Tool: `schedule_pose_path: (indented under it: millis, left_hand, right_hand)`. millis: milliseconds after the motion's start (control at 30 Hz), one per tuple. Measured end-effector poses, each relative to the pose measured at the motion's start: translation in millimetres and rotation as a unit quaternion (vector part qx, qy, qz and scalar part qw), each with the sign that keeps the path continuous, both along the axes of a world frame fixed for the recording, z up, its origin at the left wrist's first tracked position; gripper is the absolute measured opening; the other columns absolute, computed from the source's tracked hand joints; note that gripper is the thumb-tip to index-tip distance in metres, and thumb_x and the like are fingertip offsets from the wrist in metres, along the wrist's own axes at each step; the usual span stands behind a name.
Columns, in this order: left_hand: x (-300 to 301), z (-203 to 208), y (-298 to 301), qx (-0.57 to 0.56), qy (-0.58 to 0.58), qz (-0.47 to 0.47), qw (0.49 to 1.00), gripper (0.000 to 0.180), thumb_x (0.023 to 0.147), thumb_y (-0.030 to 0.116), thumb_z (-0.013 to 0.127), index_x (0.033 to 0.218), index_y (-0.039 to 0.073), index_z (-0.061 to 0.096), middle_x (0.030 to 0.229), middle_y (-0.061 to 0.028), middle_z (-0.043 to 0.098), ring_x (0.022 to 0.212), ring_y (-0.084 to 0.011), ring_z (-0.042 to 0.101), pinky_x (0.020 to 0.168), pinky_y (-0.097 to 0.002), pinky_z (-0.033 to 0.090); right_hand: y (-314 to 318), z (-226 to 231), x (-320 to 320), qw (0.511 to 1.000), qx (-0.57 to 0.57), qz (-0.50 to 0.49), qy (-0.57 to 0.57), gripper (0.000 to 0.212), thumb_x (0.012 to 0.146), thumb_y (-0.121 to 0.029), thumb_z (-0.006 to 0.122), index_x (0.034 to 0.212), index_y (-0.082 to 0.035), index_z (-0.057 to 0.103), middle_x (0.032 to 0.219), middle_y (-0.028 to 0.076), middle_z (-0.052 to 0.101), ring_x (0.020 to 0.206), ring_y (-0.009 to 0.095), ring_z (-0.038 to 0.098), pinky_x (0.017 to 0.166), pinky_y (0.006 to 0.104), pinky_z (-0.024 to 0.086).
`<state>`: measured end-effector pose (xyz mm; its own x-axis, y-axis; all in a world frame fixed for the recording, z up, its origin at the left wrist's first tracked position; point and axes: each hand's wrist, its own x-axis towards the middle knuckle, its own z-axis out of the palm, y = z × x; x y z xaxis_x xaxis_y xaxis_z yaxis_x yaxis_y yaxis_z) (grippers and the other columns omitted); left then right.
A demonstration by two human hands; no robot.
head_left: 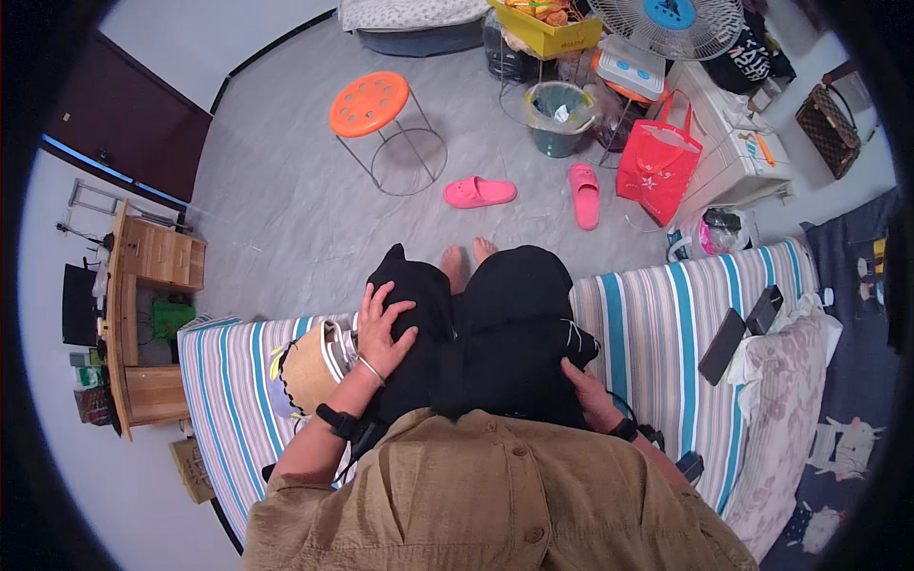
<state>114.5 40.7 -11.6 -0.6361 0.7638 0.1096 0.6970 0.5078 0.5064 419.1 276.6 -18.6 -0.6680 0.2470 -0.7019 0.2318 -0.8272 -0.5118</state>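
I sit on a striped bed in black trousers, both arms down at my sides. My left hand lies on the left thigh, fingers spread, holding nothing. Close by that hand, a tan and lilac bag with pale handles rests on the bed. Against the outer side of the right thigh is my right hand. Its thumb side shows, but the other fingers are hidden, so its grip cannot be made out. Thin white strands show on the trousers just beyond it.
Pink slippers lie apart on the floor before my feet. Beyond them stand an orange stool, a bin, a red tote bag and a fan. A dark flat case lies right on the bed; a wooden desk stands left.
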Motion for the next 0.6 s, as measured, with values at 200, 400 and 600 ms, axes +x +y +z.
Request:
schedule_pose_path:
  millis: [200,400,600]
  left_hand:
    - [14,26,17,-0.002,-0.001,-0.021,1.000,0.047,0.074,0.016,0.078,0.119,0.020,0.067,0.152,-0.0122,0.041,0.147,-0.0452,0.023,0.116,-0.0542,0.026]
    - [-1,6,13,0.018,-0.023,-0.026,0.999,0.044,0.075,0.018,0.077,0.118,0.020,0.068,0.151,-0.0111,0.042,0.148,-0.0432,0.022,0.116,-0.0532,0.025]
    - [-17,0,5,0.035,-0.041,-0.021,0.998,0.041,0.075,0.016,0.077,0.115,0.019,0.069,0.150,-0.0115,0.043,0.148,-0.0428,0.024,0.117,-0.0531,0.025]
  right_hand:
    - [10,-5,-1,0.999,-0.043,-0.010,0.013,0.050,0.096,-0.033,0.069,0.134,-0.004,0.057,0.126,0.007,0.066,0.111,0.021,0.064,0.098,0.0355,0.052]
    - [5,-17,-11,0.996,-0.088,-0.011,0.003,0.044,0.097,-0.032,0.068,0.131,-0.005,0.059,0.124,0.007,0.067,0.109,0.021,0.065,0.097,0.0376,0.053]
    - [-2,-6,-27,0.998,-0.055,-0.029,-0.026,0.045,0.098,-0.032,0.066,0.133,-0.005,0.057,0.126,0.008,0.066,0.109,0.022,0.066,0.096,0.0381,0.054]
